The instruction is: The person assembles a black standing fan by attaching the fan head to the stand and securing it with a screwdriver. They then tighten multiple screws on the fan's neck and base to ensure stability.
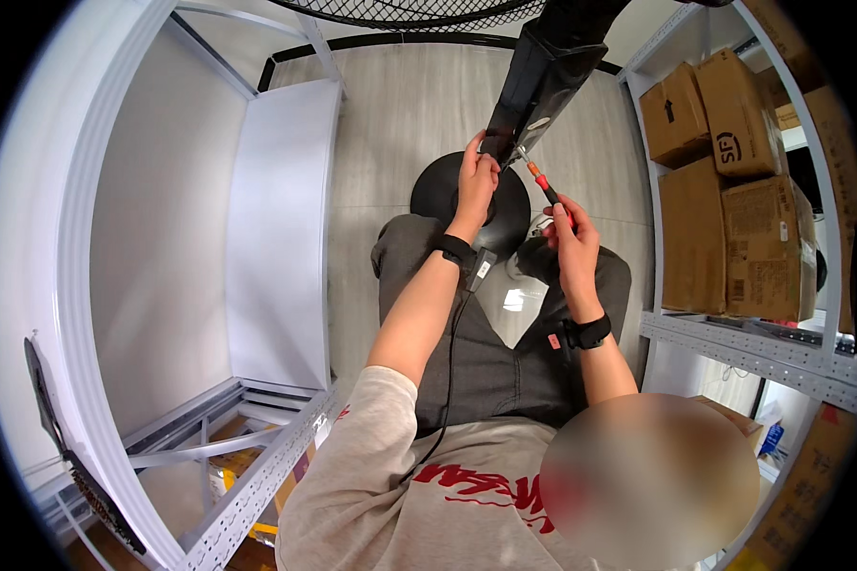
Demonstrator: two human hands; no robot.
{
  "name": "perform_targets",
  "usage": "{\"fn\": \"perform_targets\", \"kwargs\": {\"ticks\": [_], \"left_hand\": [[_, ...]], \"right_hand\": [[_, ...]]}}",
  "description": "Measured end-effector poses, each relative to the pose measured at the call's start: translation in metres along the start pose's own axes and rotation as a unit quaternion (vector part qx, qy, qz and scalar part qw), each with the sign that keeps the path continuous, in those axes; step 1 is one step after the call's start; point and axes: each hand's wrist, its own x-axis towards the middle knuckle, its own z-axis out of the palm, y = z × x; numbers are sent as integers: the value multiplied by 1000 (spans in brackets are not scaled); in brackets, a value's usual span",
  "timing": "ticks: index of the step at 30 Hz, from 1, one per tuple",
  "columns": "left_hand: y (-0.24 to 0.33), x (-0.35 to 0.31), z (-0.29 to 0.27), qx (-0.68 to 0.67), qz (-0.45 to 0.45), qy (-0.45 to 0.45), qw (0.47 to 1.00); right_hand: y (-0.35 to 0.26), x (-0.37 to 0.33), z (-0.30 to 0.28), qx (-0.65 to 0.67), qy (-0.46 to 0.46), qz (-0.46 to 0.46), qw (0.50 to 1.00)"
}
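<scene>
A black floor fan stands in front of me, its thick column (543,90) slanting up to the right from a round base (432,187). My left hand (476,183) is closed around the lower end of that column. In my right hand (573,238) is a screwdriver (544,184) with a red and black handle. Its tip meets or nearly touches the column's side, just right of my left fingers; whether it sits in a screw is too small to tell. The fan's wire guard (409,11) shows at the top edge.
White metal shelving (281,228) rises on my left. On the right, a rack (752,338) carries several cardboard boxes (692,238). A cable with a small dark box (482,270) runs down over my lap. My knees flank the fan base.
</scene>
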Motion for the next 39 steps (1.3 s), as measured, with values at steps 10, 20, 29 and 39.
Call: {"fn": "perform_targets", "kwargs": {"ticks": [10,20,29,39], "left_hand": [[4,-1,13,-25,46,-10,999],[-3,-1,20,-19,129,44,990],[3,-9,15,-23,-7,-72,997],[18,-13,11,-113,-73,-172,976]], "right_hand": [[-1,6,12,-11,-11,-2,1000],[7,6,21,-14,-17,-5,1000],[1,1,30,-78,4,-19,997],[6,8,17,62,-73,83,992]]}}
